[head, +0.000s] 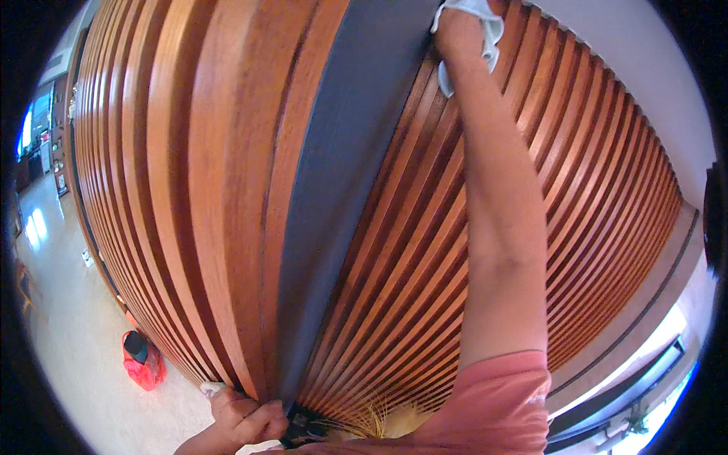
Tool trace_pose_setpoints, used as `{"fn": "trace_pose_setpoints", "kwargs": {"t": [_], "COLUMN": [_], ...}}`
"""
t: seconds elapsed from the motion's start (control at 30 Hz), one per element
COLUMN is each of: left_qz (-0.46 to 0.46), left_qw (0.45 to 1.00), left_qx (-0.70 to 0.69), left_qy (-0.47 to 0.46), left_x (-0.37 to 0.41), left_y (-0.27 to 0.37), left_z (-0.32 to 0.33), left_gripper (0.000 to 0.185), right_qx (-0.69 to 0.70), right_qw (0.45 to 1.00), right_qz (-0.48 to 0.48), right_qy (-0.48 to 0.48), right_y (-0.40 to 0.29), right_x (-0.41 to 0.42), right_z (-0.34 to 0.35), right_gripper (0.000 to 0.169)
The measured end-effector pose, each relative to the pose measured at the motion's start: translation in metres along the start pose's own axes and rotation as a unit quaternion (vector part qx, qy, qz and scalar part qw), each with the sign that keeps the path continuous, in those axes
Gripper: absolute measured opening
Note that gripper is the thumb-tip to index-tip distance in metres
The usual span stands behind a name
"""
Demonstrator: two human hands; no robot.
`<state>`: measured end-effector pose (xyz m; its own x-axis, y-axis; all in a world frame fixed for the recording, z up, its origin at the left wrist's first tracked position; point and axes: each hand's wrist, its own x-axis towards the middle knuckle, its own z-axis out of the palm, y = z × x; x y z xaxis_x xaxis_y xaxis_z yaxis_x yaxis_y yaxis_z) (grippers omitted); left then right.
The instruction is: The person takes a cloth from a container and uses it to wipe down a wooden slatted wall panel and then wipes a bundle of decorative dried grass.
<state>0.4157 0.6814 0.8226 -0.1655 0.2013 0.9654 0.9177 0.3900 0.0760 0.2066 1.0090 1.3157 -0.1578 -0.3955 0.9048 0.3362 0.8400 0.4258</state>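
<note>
My right hand (pixel 459 35) is raised to the top of the view, closed on a white cloth (pixel 490 25) that lies against the wooden slat panel (pixel 569 114). Down at the bottom left, my left hand (pixel 245 418) rests at the lower end of a second slatted wood panel (pixel 210 170), its fingers curled. A bit of white cloth (pixel 211 388) shows beside that hand; whether the fingers grip it is not clear. Between the two slatted faces runs a smooth dark grey strip (pixel 352 131).
A red plastic bag (pixel 145 369) with a dark item on top sits on the pale floor (pixel 102 341) at left. Dried grass-like stems (pixel 381 418) stand close to the panel at the bottom. Shelves with small objects (pixel 60 142) are at far left.
</note>
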Motion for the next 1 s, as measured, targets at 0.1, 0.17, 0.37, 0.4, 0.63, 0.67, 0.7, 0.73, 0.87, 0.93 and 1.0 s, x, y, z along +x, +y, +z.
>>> {"fn": "trace_pose_setpoints", "kwargs": {"t": [0.1, 0.17, 0.37, 0.4, 0.63, 0.67, 0.7, 0.73, 0.87, 0.93, 1.0], "left_qz": [-0.005, -0.019, -0.323, -0.307, -0.046, -0.048, -0.054, -0.061, -0.066, -0.059, -0.059], "left_qw": [0.999, 0.999, 0.934, 0.942, 0.999, 0.998, 0.998, 0.998, 0.998, 0.998, 0.998], "left_qx": [0.018, 0.021, -0.13, -0.117, 0.002, 0.016, 0.016, 0.015, 0.017, 0.03, 0.035], "left_qy": [0.028, 0.027, -0.078, -0.067, 0.013, 0.028, 0.017, 0.005, -0.011, 0.013, 0.013], "left_x": [0.001, 0.004, -0.001, 0.005, 0.015, 0.019, 0.024, 0.028, 0.021, 0.026, 0.024], "left_y": [0.002, 0.002, 0.018, 0.017, 0.016, 0.022, 0.023, 0.023, 0.024, 0.026, 0.021], "left_z": [0.008, 0.01, 0.008, 0.007, 0.002, -0.002, 0.005, 0.014, 0.005, 0.008, 0.009], "left_gripper": [0.032, 0.029, 0.026, 0.028, 0.025, 0.022, 0.022, 0.022, 0.019, 0.019, 0.02], "right_qx": [-0.062, 0.038, -0.263, -0.203, -0.345, -0.306, -0.256, -0.146, 0.124, 0.201, 0.109], "right_qw": [0.998, 0.997, 0.94, 0.967, 0.931, 0.941, 0.943, 0.986, 0.991, 0.97, 0.97], "right_qz": [-0.019, 0.067, -0.174, -0.136, -0.114, -0.082, -0.045, -0.028, -0.019, 0.089, 0.069], "right_qy": [0.023, -0.018, 0.128, 0.071, -0.034, -0.12, -0.208, -0.08, 0.047, -0.105, -0.204], "right_y": [0.058, 0.048, 0.095, 0.068, -0.018, -0.029, -0.033, -0.033, -0.094, -0.121, -0.158], "right_x": [0.044, 0.05, 0.081, 0.068, -0.042, -0.058, -0.083, -0.121, -0.243, -0.294, -0.339], "right_z": [0.07, 0.061, 0.098, 0.088, 0.0, -0.012, 0.0, 0.025, 0.012, -0.006, -0.019], "right_gripper": [0.02, 0.021, 0.03, 0.03, 0.023, 0.023, 0.022, 0.021, 0.011, 0.026, 0.049]}}
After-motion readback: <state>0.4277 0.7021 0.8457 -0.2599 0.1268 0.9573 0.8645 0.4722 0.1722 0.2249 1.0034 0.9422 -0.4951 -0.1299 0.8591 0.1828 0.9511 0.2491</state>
